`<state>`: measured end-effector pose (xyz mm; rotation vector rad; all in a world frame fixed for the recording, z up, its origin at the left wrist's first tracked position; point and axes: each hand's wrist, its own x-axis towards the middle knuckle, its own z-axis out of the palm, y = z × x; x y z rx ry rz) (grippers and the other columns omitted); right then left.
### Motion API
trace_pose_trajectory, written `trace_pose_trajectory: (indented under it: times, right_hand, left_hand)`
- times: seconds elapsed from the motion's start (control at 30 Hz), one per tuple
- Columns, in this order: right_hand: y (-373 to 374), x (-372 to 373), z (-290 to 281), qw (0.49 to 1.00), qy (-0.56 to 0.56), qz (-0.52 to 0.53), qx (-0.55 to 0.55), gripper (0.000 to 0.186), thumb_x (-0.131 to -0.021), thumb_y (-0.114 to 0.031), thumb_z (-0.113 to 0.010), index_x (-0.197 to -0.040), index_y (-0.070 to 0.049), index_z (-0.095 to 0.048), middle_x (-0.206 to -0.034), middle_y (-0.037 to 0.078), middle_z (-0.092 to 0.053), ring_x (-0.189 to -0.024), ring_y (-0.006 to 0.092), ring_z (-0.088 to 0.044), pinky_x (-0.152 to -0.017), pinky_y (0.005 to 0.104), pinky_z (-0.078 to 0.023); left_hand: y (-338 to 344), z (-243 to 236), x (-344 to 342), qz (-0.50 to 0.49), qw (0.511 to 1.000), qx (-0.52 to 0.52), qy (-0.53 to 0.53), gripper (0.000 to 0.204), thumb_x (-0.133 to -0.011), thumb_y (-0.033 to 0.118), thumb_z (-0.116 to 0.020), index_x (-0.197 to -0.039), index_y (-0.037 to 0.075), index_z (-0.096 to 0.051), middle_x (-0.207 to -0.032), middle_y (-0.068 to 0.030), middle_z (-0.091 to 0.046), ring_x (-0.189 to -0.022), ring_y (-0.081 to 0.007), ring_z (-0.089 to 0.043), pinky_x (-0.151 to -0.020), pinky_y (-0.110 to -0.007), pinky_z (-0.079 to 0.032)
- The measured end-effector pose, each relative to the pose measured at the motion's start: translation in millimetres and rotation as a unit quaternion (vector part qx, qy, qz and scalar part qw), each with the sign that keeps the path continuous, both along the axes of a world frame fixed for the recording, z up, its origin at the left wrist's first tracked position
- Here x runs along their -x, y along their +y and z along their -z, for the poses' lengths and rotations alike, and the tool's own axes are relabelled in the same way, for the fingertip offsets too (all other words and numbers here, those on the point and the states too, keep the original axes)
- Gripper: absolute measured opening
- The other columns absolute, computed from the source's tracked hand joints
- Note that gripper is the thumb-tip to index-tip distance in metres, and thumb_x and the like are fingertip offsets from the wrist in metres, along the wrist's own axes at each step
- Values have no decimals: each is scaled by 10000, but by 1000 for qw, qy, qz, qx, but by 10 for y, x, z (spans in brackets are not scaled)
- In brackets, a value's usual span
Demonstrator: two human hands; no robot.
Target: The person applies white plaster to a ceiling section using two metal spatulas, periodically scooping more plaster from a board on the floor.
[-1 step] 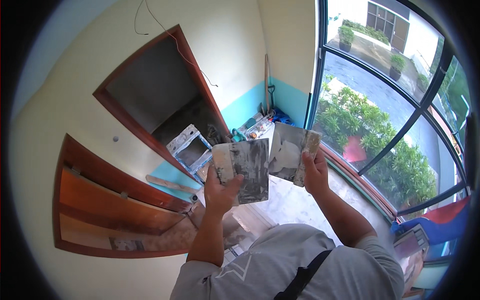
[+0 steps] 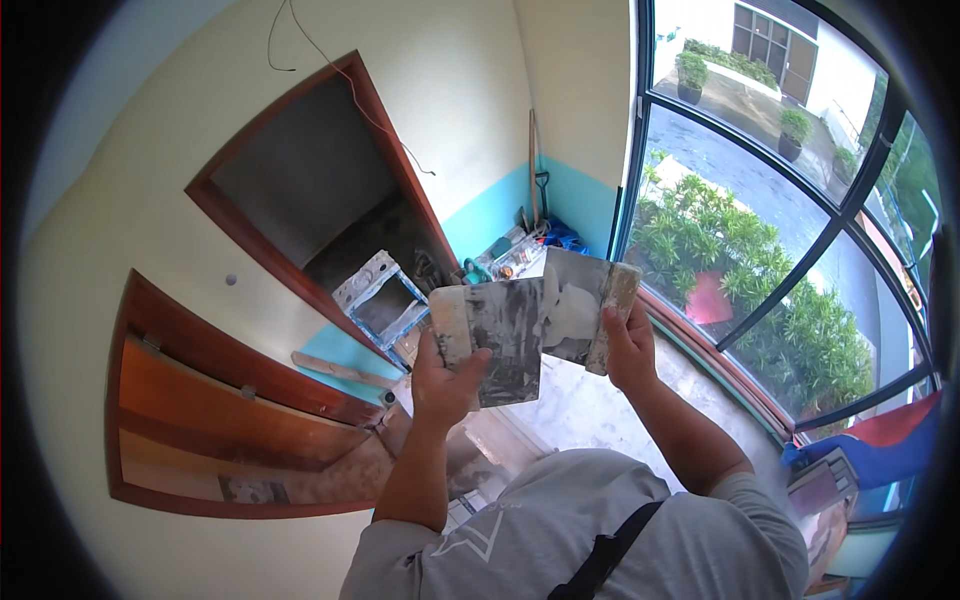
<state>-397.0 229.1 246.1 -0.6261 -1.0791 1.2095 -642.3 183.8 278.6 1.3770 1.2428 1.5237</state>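
Observation:
Near the centre of the head view, my left hand (image 2: pixel 445 380) is closed around a wide scraper (image 2: pixel 505 335), its rectangular metal blade smeared with grey and dark residue. My right hand (image 2: pixel 630 355) grips a second wide scraper (image 2: pixel 565 335), which carries a pale, thick patch of putty (image 2: pixel 575 305) on its face. Both tools are held up at chest height, the inner edges of their blades very close together; whether they touch I cannot tell. My fingers wrap the crusted outer sides of each tool and are partly hidden behind them.
Beyond are a doorway (image 2: pixel 200 185), a stained frame-like object (image 2: pixel 355 290), and tools with a blue tarp (image 2: pixel 565 238) in the corner. A wooden door (image 2: pixel 230 400) is on the left, a large window (image 2: pixel 760 250) on the right, folded red-blue fabric (image 2: pixel 880 440) at lower right.
My left scraper has shifted slightly to the right, narrowing the gap to the right one. My grip on both tools looks the same.

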Motion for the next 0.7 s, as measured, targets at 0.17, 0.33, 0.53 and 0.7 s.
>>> trace_pose_trajectory:
  times: [0.17,0.33,0.53,0.7]
  right_hand:
    - [1,-29,-55,996,-77,-27,-31,346,-1005,-177,-476,-1308,-16,-440,-1209,61,-561,-1093,131,-526,-947,310,-419]
    - [50,-116,-207,975,-214,10,-53,358,-955,-162,-517,-1271,1,-483,-1130,82,-602,-1038,143,-548,-904,324,-441]
    - [-33,-240,127,992,-100,-21,-77,422,-930,-147,-496,-1315,20,-446,-1192,74,-569,-1089,167,-530,-944,331,-417]
    - [-287,-263,486,968,188,-115,121,405,-986,-272,-461,-1304,-20,-459,-1187,129,-582,-1066,268,-605,-917,420,-505]
  left_hand:
    - [189,-110,-186,-14,991,-16,134,450,-808,177,-727,-1145,-11,-496,-964,-137,-668,-868,-224,-665,-780,-344,-519]
    - [178,-166,-213,-80,980,-53,177,470,-805,208,-729,-1148,-12,-494,-953,-188,-674,-883,-314,-681,-755,-386,-524]
    - [95,-285,-35,-244,915,-240,213,464,-797,227,-735,-1114,-31,-515,-920,-194,-651,-847,-340,-666,-722,-413,-518]
    - [-153,-1341,710,-386,790,-459,130,584,-798,190,-751,-1240,-45,-451,-1147,-171,-552,-1053,-241,-561,-900,-364,-455]
